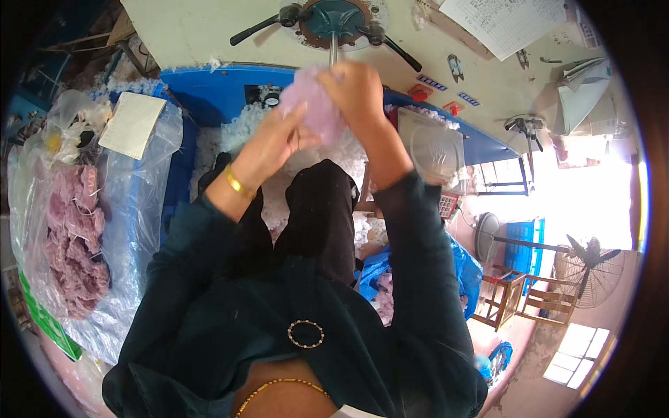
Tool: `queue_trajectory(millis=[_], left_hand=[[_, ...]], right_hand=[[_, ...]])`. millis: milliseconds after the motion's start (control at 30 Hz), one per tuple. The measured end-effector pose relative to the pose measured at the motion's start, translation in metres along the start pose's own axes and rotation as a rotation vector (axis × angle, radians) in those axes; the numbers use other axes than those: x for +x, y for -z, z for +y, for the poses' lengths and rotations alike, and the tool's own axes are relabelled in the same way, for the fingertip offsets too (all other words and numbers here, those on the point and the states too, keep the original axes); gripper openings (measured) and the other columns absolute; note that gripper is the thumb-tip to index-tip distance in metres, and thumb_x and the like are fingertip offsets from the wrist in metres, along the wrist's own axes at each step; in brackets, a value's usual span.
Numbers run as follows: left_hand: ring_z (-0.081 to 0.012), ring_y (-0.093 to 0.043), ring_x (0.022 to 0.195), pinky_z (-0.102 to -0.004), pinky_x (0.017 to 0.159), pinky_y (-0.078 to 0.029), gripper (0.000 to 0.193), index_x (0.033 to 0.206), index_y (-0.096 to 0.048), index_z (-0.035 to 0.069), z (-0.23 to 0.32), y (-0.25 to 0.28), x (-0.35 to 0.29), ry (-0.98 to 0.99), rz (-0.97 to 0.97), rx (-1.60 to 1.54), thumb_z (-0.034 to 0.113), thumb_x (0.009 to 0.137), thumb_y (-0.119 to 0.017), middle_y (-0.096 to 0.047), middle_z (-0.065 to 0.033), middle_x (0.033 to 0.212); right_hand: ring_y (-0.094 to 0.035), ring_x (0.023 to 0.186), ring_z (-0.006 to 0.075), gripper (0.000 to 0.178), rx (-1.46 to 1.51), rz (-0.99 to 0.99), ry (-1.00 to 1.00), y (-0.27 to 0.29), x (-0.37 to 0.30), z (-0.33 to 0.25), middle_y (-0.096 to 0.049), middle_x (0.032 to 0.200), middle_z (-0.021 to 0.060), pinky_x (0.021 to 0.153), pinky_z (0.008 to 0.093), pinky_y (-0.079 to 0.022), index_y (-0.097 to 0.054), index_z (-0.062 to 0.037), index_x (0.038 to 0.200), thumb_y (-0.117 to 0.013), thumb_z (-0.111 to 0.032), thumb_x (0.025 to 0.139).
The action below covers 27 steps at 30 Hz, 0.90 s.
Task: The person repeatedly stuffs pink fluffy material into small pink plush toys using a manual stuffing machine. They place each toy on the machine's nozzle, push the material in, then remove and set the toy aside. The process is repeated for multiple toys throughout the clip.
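Note:
A lilac plush piece, fluffy and rounded, is up against the thin metal tube that sticks out of the machine toward me. My right hand wraps round its upper right side, close to the tube. At its lower left, the fingers of my left hand close on the plush, a little smeared by motion. Whether the tube's end goes inside the piece is hidden by the plush and my right hand. A gold bracelet circles my left wrist.
Two black-handled levers flank the round green fitting on the machine. White fluff lies below it. Left, a plastic-lined blue bin holds pink plush pieces. A blue bag sits by my right arm; a fan stands farther right.

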<state>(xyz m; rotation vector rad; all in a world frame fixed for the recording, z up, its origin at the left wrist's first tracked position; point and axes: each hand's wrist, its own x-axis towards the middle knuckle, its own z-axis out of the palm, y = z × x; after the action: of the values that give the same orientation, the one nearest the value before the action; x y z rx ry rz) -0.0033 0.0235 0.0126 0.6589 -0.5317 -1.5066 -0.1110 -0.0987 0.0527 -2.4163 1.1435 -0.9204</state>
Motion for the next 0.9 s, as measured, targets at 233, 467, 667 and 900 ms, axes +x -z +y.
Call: queue_trajectory(millis=[233, 467, 667, 900], left_hand=[[-0.0131, -0.057, 0.068, -0.0302, 0.066, -0.054, 0.021, 0.088, -0.057, 0.004, -0.016, -0.024, 0.011, -0.056, 0.245, -0.108, 0.023, 0.088, -0.066, -0.059, -0.0022, 0.079], [-0.0217, -0.065, 0.080, -0.0335, 0.069, -0.050, 0.017, 0.090, -0.062, -0.002, -0.036, -0.011, -0.014, -0.659, 0.156, 0.973, 0.012, 0.083, -0.067, -0.066, -0.0135, 0.085], [-0.0224, -0.064, 0.075, -0.0303, 0.069, -0.050, 0.017, 0.094, -0.061, -0.002, -0.001, 0.011, 0.037, -0.331, 0.199, 1.024, 0.008, 0.081, -0.065, -0.065, -0.0161, 0.086], [-0.0173, -0.063, 0.091, -0.0278, 0.079, -0.050, 0.029, 0.111, -0.056, -0.002, -0.024, 0.014, -0.009, -0.152, -0.003, 0.414, 0.003, 0.083, -0.064, -0.064, -0.0059, 0.102]], right_hand=[[-0.059, 0.063, 0.0390, 0.025, -0.121, 0.094, -0.121, -0.022, 0.024, 0.009, -0.059, 0.065, 0.0181, 0.055, 0.0463, -0.046, -0.061, -0.0058, 0.062, -0.060, -0.030, 0.070], [-0.059, 0.064, 0.0388, 0.027, -0.114, -0.002, -0.123, -0.001, -0.014, -0.014, -0.059, 0.064, 0.0189, 0.055, 0.0448, -0.047, -0.062, -0.0044, 0.062, -0.061, -0.030, 0.070], [-0.057, 0.060, 0.0386, 0.030, 0.120, 0.005, -0.249, -0.016, 0.027, 0.005, -0.056, 0.061, 0.0205, 0.055, 0.0457, -0.044, -0.059, -0.0010, 0.060, -0.061, -0.030, 0.068], [-0.047, 0.047, 0.0316, 0.028, 0.182, 0.095, -0.047, -0.011, -0.024, 0.003, -0.049, 0.056, 0.0195, 0.045, 0.0390, -0.037, -0.053, 0.0000, 0.057, -0.066, -0.021, 0.069]])
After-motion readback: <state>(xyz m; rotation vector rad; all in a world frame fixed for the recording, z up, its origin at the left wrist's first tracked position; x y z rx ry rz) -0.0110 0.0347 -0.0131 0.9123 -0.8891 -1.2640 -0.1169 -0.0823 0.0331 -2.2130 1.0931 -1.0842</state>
